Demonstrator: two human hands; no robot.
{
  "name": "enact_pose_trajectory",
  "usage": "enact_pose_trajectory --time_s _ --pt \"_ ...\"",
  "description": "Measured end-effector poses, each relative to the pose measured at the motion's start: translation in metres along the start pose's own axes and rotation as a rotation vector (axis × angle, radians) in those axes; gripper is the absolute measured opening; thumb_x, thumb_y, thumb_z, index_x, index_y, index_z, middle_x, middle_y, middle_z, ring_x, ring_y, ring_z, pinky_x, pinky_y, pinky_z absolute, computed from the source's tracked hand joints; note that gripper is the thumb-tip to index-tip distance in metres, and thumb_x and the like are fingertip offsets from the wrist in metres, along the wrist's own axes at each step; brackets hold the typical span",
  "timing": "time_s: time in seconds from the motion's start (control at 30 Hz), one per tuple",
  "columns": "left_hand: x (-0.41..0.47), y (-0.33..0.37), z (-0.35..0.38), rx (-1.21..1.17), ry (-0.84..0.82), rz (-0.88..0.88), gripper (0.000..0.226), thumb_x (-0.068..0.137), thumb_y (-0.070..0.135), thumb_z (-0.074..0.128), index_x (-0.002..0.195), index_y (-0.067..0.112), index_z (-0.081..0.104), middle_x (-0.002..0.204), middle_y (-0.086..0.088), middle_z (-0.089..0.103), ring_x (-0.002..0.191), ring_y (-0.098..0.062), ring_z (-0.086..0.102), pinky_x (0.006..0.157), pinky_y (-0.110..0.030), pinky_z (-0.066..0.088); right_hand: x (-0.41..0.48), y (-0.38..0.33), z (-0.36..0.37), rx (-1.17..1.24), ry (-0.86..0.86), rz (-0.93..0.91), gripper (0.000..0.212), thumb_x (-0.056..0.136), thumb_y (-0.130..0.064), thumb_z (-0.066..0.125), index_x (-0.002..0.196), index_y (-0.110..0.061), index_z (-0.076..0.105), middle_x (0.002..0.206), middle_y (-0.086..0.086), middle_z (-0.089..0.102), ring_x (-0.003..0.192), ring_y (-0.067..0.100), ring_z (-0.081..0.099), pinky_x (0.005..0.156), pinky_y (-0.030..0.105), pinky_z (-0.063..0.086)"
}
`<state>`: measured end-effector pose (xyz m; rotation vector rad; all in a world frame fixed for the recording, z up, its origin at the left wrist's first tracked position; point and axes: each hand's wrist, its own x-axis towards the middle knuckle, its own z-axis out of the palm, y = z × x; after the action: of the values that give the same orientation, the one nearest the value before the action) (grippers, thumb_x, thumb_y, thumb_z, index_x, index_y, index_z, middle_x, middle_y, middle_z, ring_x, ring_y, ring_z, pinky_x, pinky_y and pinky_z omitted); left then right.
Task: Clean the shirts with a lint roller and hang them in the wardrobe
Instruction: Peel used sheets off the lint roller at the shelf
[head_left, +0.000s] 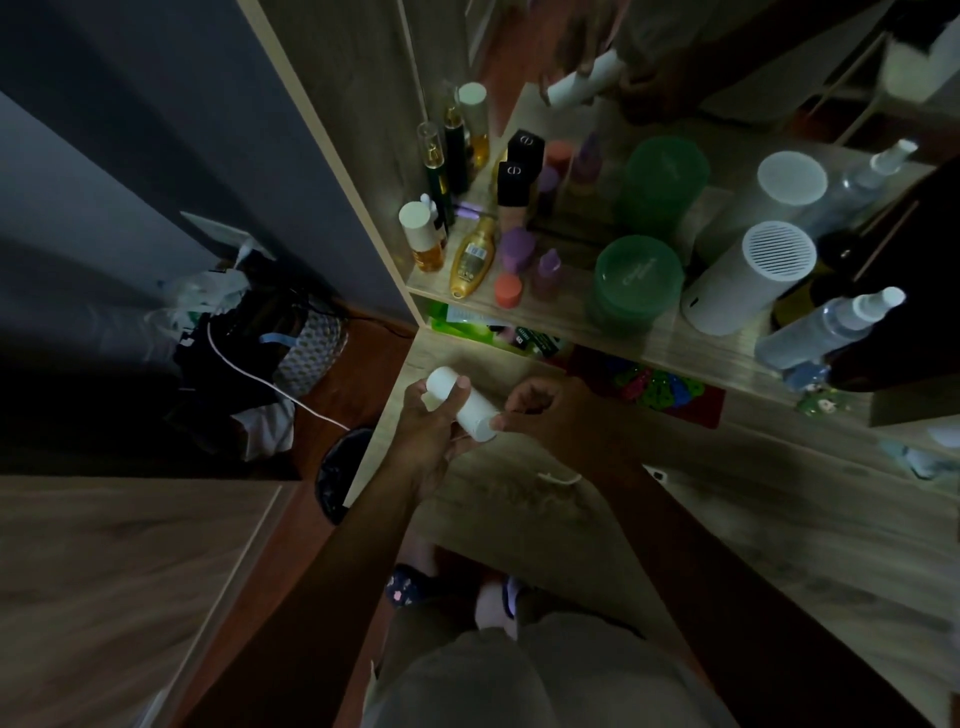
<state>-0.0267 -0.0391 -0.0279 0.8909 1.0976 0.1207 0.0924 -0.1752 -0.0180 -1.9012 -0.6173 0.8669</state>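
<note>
A white cylindrical lint roller (465, 406) is held over the wooden dressing table (727, 519). My left hand (431, 431) is wrapped around its left part, thumb on top. My right hand (550, 415) pinches the roller's right end with its fingertips. A mirror at the back shows both hands and the roller reflected (584, 78). No shirt is in view.
A shelf (649, 338) above the table carries several bottles, two black-capped bottles (514, 182), a green round tub (638, 278), a white cylinder device (748, 280) and a spray bottle (831, 327). A dark bin (337, 475), a basket and bags sit on the floor at left.
</note>
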Motion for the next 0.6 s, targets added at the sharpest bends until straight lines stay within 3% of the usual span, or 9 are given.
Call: enact_pose_trajectory --time_s 0.07,0.13,0.27,0.33,0.43,0.5,0.6 --pt "0.001 0.002 0.002 -0.010 0.005 0.023 0.058 0.091 0.028 0.069 0.139 0.019 0.037 0.124 -0.020 0.059 0.104 -0.035 0.068 0.061 -0.037 0.060 -0.001 0.003 0.004 -0.060 0.125 -0.056 0.035 0.066 -0.026 0.090 0.069 -0.013 0.057 0.063 -0.004 0.059 0.057 0.006 0.051 0.057 0.013 0.041" --pt "0.003 0.003 0.004 0.000 -0.003 0.024 0.056 0.092 0.028 0.067 0.138 0.021 0.036 0.123 -0.019 0.058 0.106 -0.037 0.067 0.057 -0.036 0.060 -0.003 0.006 0.008 -0.100 0.181 -0.132 0.042 0.067 -0.026 0.089 0.063 -0.021 0.048 0.057 -0.010 0.047 0.052 0.005 0.043 0.052 0.012 0.034" --pt "0.010 0.004 0.000 0.040 -0.064 -0.036 0.064 0.090 0.028 0.071 0.142 0.031 0.035 0.129 -0.019 0.052 0.109 -0.045 0.065 0.077 -0.063 0.057 -0.004 0.026 0.013 -0.110 0.124 -0.108 0.039 0.069 -0.035 0.085 0.061 -0.031 0.048 0.059 -0.013 0.047 0.053 0.003 0.043 0.054 0.018 0.034" --pt "0.013 0.005 -0.001 0.098 -0.088 -0.044 0.066 0.086 0.030 0.075 0.141 0.035 0.039 0.134 -0.019 0.052 0.110 -0.045 0.064 0.085 -0.069 0.052 -0.006 0.038 0.015 -0.100 0.100 -0.060 0.035 0.070 -0.045 0.081 0.063 -0.031 0.050 0.060 -0.014 0.049 0.055 0.003 0.045 0.055 0.021 0.036" --pt "0.014 0.006 0.004 0.172 -0.104 0.017 0.062 0.086 0.028 0.076 0.138 0.034 0.043 0.136 -0.019 0.053 0.113 -0.042 0.063 0.088 -0.064 0.054 -0.007 0.047 0.014 -0.130 0.047 -0.001 0.031 0.073 -0.056 0.072 0.068 -0.031 0.053 0.062 -0.013 0.054 0.058 0.003 0.048 0.057 0.025 0.042" --pt "0.012 0.004 0.008 0.196 -0.094 0.058 0.058 0.090 0.022 0.071 0.138 0.033 0.041 0.135 -0.020 0.054 0.114 -0.040 0.062 0.082 -0.054 0.059 -0.006 0.053 0.009 -0.196 0.011 0.034 0.028 0.082 -0.049 0.071 0.072 -0.030 0.053 0.066 -0.012 0.053 0.060 0.002 0.048 0.058 0.021 0.038" --pt "0.008 -0.001 0.007 0.155 -0.098 0.050 0.062 0.090 0.019 0.070 0.143 0.032 0.040 0.131 -0.019 0.058 0.113 -0.040 0.062 0.069 -0.048 0.061 -0.005 0.079 -0.002 -0.248 0.151 0.109 0.019 0.090 -0.044 0.064 0.087 -0.026 0.058 0.084 -0.004 0.060 0.077 0.009 0.055 0.070 0.025 0.041"
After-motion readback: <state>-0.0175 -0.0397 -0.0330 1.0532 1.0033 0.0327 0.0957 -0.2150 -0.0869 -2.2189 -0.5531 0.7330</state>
